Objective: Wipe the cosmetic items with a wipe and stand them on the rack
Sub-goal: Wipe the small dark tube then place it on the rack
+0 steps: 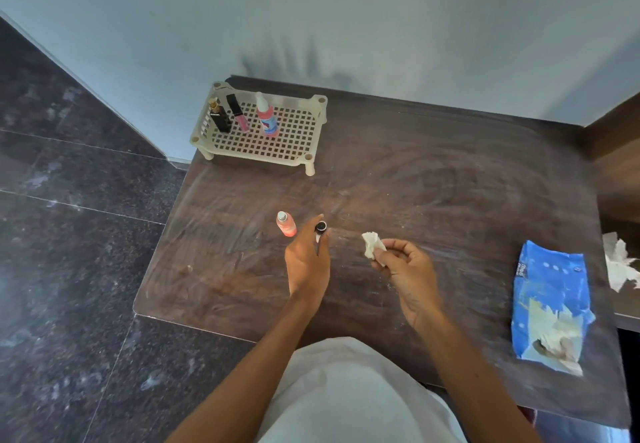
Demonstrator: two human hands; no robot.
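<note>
In the upper left-centre of the frame the rack (249,152) carries three upright items. Just below centre a small pink bottle (286,223) stands close beside the left hand (306,260), which grips a black-capped tube (320,227), so a careless swing there could topple the bottle. To its right, the right hand (407,269) pinches a crumpled wipe (373,248), so small that rubbing may knock the tube loose.

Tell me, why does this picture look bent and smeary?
Head view: the wide lens bows the table edges and floor lines; the left hand holding a black-capped item, the right hand pinching a wipe, and the blue wipes pack are softly blurred; pale streaks shine across the table; a faint grey shadow smudges the wall behind the rack.
</note>
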